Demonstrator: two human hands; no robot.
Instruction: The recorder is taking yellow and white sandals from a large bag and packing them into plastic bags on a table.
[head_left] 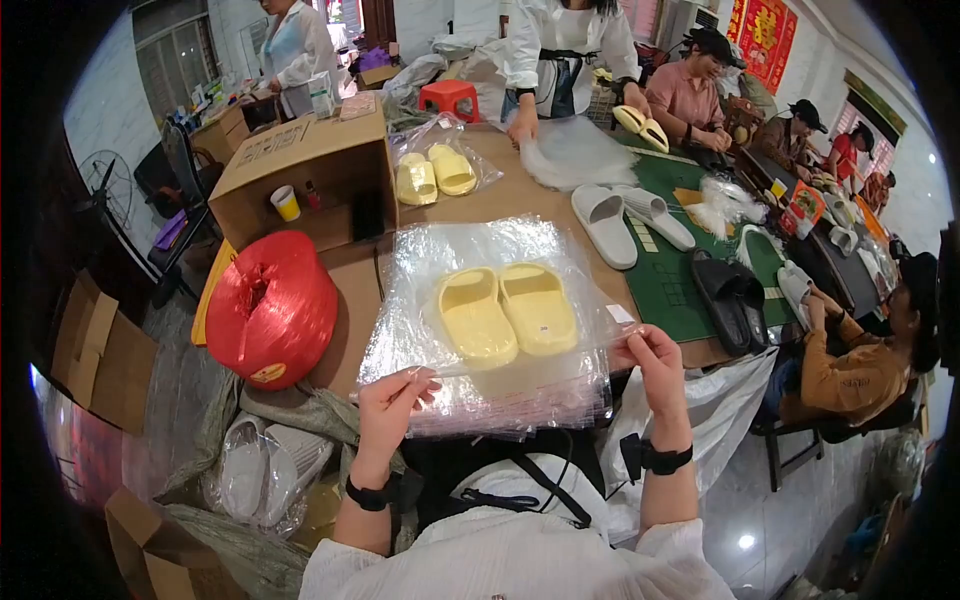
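Note:
A pair of pale yellow slippers [507, 315] lies side by side in a clear plastic bag [545, 370]. Beneath it is a stack of clear bags [415, 262] at the table's near edge. My left hand [395, 402] is closed in a pinch on the bag's near left corner. At its near right corner, my right hand [655, 372] pinches the bag's edge between thumb and fingers, next to a small white label [620, 314]. The bag's near edge stretches between my hands.
Left of the bags are a red twine roll [272, 308] and an open cardboard box [300, 165]. Bagged yellow slippers [436, 174] lie beyond. Grey slides [605, 225] and black slides [728, 300] rest on a green mat [660, 275]. Across the table, a person [570, 60] handles plastic and yellow slippers.

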